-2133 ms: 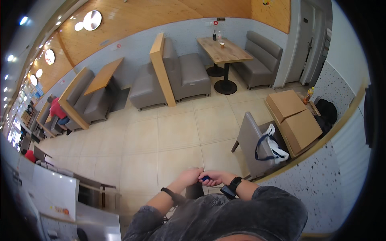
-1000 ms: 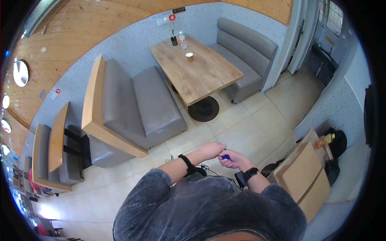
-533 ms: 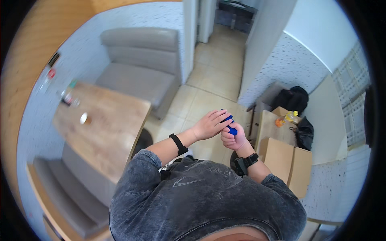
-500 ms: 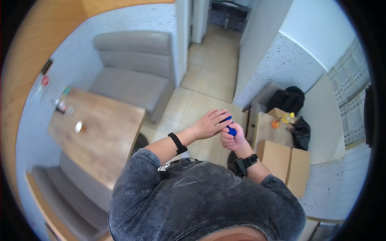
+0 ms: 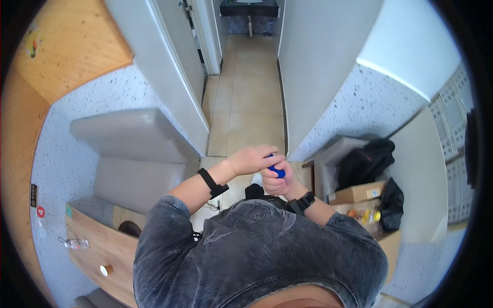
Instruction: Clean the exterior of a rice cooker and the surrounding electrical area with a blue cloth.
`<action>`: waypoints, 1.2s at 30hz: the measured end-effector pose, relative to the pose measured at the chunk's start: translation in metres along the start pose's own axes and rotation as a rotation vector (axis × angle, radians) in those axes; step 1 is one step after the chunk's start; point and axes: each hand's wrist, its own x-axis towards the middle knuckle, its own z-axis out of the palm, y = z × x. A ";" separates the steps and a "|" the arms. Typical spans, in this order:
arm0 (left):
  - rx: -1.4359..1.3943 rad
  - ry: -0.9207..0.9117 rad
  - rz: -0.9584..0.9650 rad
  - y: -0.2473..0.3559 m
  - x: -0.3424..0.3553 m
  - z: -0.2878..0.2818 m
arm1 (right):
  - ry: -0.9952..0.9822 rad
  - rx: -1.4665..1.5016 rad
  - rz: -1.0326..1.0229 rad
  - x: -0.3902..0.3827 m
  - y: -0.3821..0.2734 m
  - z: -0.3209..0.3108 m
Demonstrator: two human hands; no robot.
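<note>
Passage floor (image 5: 246, 97): beige tiles running away from the person between grey walls, toward a dark sink counter (image 5: 250, 9) at the far end.
Bench (image 5: 138, 174): grey, padded, with a high back, to the person's left beside the passage opening.
Wooden table (image 5: 90, 223): nearer than the bench, at the lower left, its edge partly behind the person's arm.
Shirt (image 5: 257, 251): dark grey, faded, short-sleeved, filling the lower middle.
Dark heap (image 5: 364, 164): black and soft, on a grey seat to the right.
Cardboard box (image 5: 357, 192): just in front of the heap.
Black bag (image 5: 392, 205): shiny and crumpled, beside the box.
Bottles: a yellow-and-orange one (image 5: 372, 215) next to the black bag; a clear one (image 5: 78, 244) on the wooden table.
Left hand (image 5: 254, 159): fingers bent over the upper end of the blue object; whether they grip it cannot be told.
Right hand (image 5: 280, 179): fingers curled closed around the blue object.
Wrists: black straps on both.
Paper cup (image 5: 106, 270): on the wooden table, near the clear bottle.
Blue object (image 5: 278, 173): small, in the right fist before the shirt, mostly covered by fingers.
</note>
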 end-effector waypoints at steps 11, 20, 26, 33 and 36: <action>0.041 -0.079 -0.218 -0.312 0.118 -0.065 | 0.022 0.031 0.056 0.104 -0.332 -0.036; 0.140 -0.075 -0.012 -0.646 0.244 -0.079 | 0.116 -0.193 -0.093 0.169 -0.646 -0.084; 0.164 0.119 0.202 -0.850 0.355 -0.129 | 0.182 -0.279 -0.164 0.232 -0.856 -0.072; 0.291 0.043 0.221 -1.062 0.450 -0.142 | 0.157 -0.278 -0.207 0.272 -1.079 -0.111; 0.460 0.021 0.184 -1.167 0.484 -0.169 | 0.185 -0.303 -0.163 0.310 -1.198 -0.122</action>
